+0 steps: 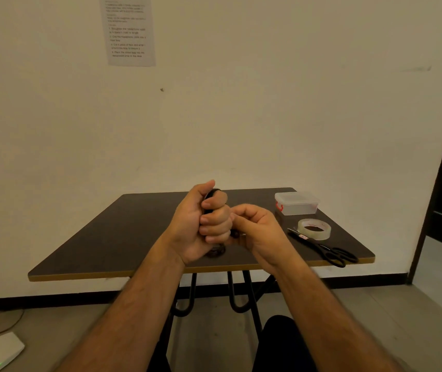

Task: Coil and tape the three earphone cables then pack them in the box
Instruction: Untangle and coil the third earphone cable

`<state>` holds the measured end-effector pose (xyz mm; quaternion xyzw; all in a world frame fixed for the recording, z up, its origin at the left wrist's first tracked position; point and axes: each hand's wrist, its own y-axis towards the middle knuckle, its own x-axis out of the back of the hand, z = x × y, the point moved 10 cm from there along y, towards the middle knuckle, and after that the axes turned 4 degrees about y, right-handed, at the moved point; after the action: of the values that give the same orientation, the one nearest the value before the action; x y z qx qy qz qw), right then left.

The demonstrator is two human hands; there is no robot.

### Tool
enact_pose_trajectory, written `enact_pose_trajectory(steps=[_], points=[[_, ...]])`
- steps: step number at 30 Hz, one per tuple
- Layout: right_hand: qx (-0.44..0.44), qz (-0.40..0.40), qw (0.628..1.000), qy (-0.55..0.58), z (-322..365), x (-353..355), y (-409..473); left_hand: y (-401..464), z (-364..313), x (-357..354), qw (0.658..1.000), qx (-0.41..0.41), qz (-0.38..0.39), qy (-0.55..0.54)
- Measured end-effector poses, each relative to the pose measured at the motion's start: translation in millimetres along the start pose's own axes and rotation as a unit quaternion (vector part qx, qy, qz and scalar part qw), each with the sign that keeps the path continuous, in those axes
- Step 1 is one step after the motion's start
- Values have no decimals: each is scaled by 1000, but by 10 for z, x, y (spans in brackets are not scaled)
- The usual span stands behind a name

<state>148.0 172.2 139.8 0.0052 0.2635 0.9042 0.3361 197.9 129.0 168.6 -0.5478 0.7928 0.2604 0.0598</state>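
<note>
- A printed sheet [129, 30] hangs on the wall above the worktop's [107, 237] far left corner.
- The left hand [203, 224], above the middle of the worktop, is a closed fist around a coiled black earphone cable [212, 194], which loops over the forefinger.
- The right hand [257, 229] touches the left, fingers curled, pinching the cable's end.
- At the far right corner sits a lidded clear box [296, 203].
- Nearer along the right edge lies a tape roll [314, 229], with black scissors [324, 249] just beside it.
</note>
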Motion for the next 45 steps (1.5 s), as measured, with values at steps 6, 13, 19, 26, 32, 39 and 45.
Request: enact_pose_trajectory(steps=[6,13,19,26,32,39,45], points=[[-17,25,999,-21,7,-110,-30,-53,-13,-74,992,-13,105,-75],[17,30,999,-20,93,-151,-5,-50,-44,-65,993,-13,100,-67],[29,33,998,-40,85,-197,-11,-50,-68,102,1000,-18,-13,-22],[36,7,998,-52,20,-172,15,-67,-153,240,981,-32,-171,82],[37,-7,997,-70,-11,-150,-1,-119,-189,256,966,-43,-208,147],[71,-5,994,-77,36,-222,-26,-162,-268,259,939,-68,-236,240],[89,-27,991,-100,33,-228,-49,-174,-275,302,924,-85,-264,262]])
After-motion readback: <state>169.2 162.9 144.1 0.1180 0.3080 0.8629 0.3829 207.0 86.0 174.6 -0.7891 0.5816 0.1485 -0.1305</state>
